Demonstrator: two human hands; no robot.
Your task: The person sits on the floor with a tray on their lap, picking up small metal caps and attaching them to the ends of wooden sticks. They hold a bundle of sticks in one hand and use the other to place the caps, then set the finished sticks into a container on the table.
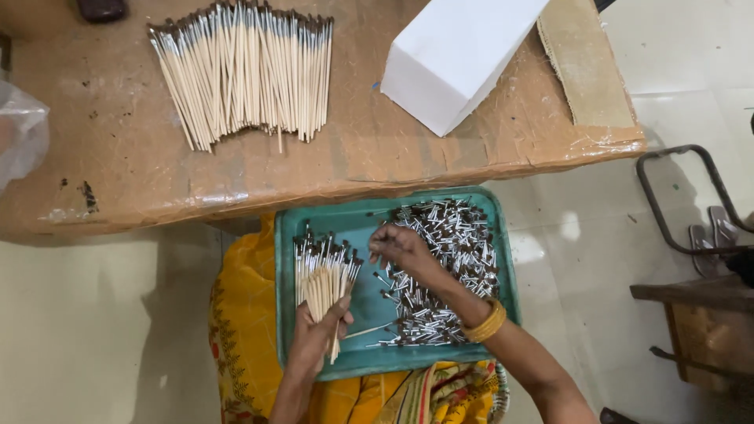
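Note:
A teal plastic tray (289, 235) rests on my lap. My left hand (316, 336) grips a bundle of thin wooden sticks with metal-capped ends (323, 275), held upright over the tray's left side. My right hand (399, 247), with a gold bangle on the wrist, pinches at the pile of small metal ferrules with dark tips (448, 259) that fills the tray's right half. A single loose stick (369, 330) lies on the tray floor between my hands.
A low brown table (118, 173) stands ahead, with a fanned pile of finished sticks (243, 74) and a white box (452, 55) on it. A crumpled plastic bag (20, 133) sits at the left edge. A metal frame and wooden stool (699, 298) stand at right on the tiled floor.

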